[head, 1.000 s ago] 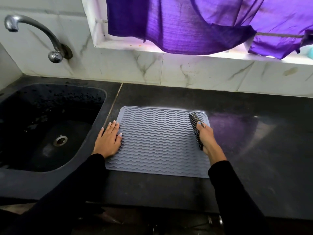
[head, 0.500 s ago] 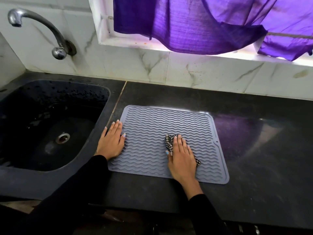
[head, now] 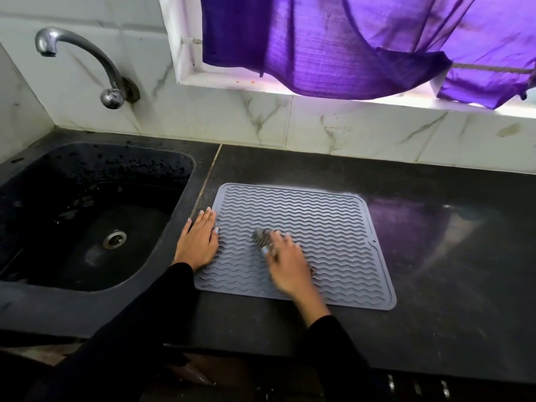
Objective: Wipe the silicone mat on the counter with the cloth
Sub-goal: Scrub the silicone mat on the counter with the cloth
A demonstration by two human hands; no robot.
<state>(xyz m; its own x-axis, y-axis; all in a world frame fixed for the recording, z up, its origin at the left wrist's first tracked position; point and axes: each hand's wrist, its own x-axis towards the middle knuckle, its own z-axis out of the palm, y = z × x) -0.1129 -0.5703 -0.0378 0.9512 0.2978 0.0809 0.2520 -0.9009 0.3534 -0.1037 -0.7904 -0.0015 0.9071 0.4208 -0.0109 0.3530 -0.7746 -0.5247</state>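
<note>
Now swept left toward nine o'clock: right hand [head: 285,258], blurred, fingers flat on cloth [head: 262,238] mid-mat [head: 333,227]. Left hand [head: 198,242] flat, fingers together, pinning mat's nine o'clock edge. Wiping midway, probably.

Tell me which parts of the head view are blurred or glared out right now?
Head view: right hand and cloth are motion-smeared; left hand and mat are sharp; the window is blown out under the curtain; the counter shows hazy purple reflection.
</note>
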